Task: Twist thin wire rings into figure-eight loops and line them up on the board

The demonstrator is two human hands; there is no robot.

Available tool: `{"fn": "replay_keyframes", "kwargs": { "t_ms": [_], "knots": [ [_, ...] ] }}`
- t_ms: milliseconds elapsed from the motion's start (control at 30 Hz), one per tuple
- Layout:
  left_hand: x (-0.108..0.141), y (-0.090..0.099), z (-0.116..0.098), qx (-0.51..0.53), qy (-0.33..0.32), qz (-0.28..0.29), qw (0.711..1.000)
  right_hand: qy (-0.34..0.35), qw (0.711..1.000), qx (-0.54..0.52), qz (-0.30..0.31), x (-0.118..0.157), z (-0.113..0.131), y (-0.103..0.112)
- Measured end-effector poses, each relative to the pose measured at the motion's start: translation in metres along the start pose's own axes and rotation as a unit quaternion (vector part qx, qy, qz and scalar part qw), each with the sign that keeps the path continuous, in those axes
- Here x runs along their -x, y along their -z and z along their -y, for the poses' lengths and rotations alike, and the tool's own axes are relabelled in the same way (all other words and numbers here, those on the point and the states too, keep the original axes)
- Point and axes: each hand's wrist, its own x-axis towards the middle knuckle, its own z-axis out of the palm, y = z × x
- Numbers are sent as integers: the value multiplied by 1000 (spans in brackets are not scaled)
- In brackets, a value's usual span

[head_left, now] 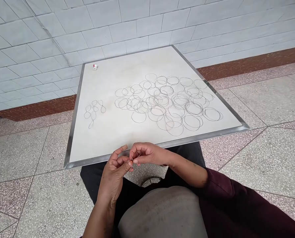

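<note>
My left hand (117,165) pinches a thin wire loop (131,160) between thumb and fingers, just off the table's near edge. One of its fingers points outward, with a tan wrapping at the tip. From the other side my right hand (147,153) grips the same wire, and the fingertips of both hands almost meet. Part of the wire curves over the right fingers, and another bit hangs below the left thumb. My fingers hide how the wire crosses. Many thin wire rings (162,100) lie overlapping across the table's middle and right. Several figure-eight wire loops (94,106) lie at the left.
The white table (107,138) has a metal-edged rim and stands near a tiled wall (142,26). A small white-and-red object (95,67) sits by its far left corner. My lap and dark trousers (92,178) are below the near edge, over a speckled floor (53,198).
</note>
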Motion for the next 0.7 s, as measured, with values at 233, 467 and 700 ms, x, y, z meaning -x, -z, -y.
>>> {"fn": "replay_keyframes", "kwargs": {
  "t_ms": [233,467,700],
  "knots": [
    [0,1,1,11,9,1,1000,14,1000,3,-1,-1,-6,1],
    [-3,2,2,-3,1,-17,1000,-2,999,28,-41,-2,-6,-1],
    [-3,3,3,-10,10,-30,999,-27,997,25,-64,-3,-8,-1]
  ]
}}
